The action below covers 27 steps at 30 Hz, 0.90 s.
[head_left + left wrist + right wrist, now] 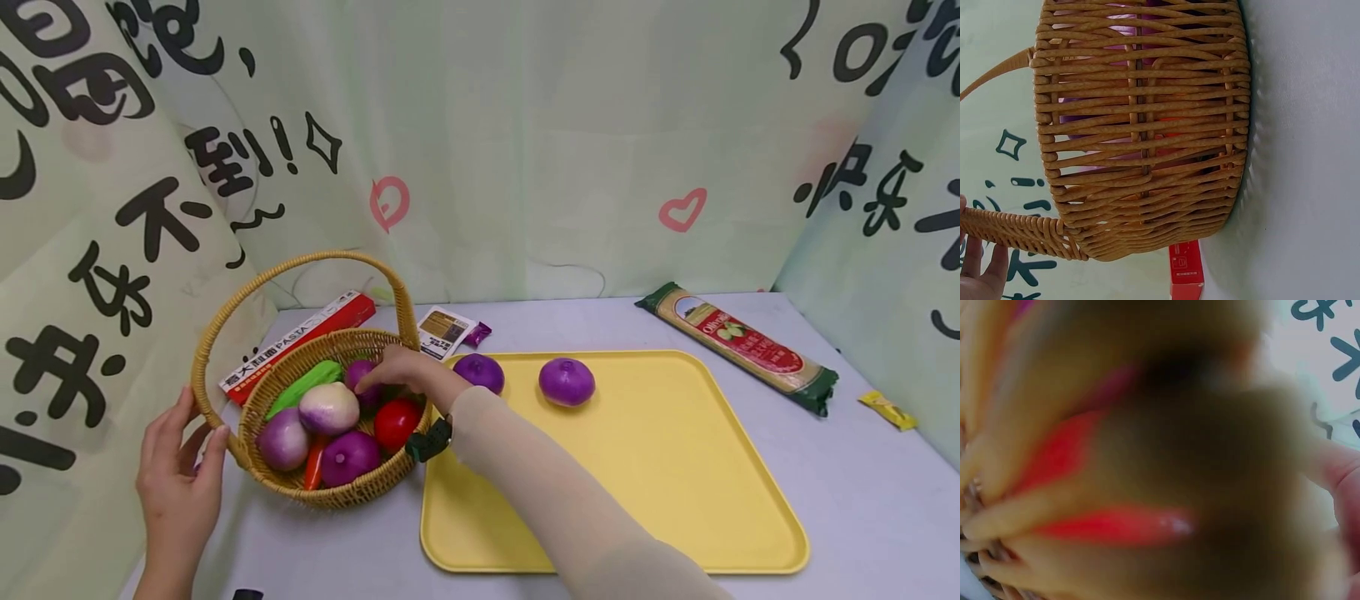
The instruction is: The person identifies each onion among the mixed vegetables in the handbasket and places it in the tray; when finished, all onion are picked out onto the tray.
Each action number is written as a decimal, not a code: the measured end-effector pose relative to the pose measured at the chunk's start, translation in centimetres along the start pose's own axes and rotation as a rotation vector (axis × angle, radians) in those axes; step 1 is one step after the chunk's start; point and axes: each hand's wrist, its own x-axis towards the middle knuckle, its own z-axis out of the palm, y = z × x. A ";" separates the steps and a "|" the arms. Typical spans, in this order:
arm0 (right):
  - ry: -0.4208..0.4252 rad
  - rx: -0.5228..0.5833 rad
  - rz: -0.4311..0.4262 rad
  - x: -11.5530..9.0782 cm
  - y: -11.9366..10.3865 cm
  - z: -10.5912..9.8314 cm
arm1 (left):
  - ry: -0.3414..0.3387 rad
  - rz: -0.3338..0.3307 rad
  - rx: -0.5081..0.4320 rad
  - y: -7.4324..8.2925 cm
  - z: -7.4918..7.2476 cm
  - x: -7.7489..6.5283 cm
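My left hand (180,475) grips the lower left end of the arched handle (213,333) of a wicker basket (337,498). Reaching into the basket from the right, my right hand (412,372) has its fingers curled over a purple onion (360,375) at the back; its other fingertips are hidden. Around that onion lie a white-purple onion (328,408), a pale purple onion (283,439), a dark purple onion (350,458), a tomato (398,423), a green vegetable (306,386) and a red-orange pepper (316,462). Basket weave blurs most of the right wrist view.
A yellow tray (615,500) beside the basket bears two purple onions (566,382) near its back edge. Behind the basket are a red pasta box (300,346), a white card (444,332) and a purple packet (477,334). A pasta bag (738,346) and yellow packet (888,410) lie right.
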 end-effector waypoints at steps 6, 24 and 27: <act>-0.007 0.083 0.000 -0.2 -0.2 -0.3 | -0.004 -0.008 0.017 0.0 0.0 0.0; -0.120 0.362 0.050 0.3 -0.3 -0.7 | 0.004 0.010 -0.001 0.3 0.0 0.0; -0.143 0.426 0.034 0.4 -0.2 -0.7 | 0.004 0.018 -0.007 0.3 0.0 0.0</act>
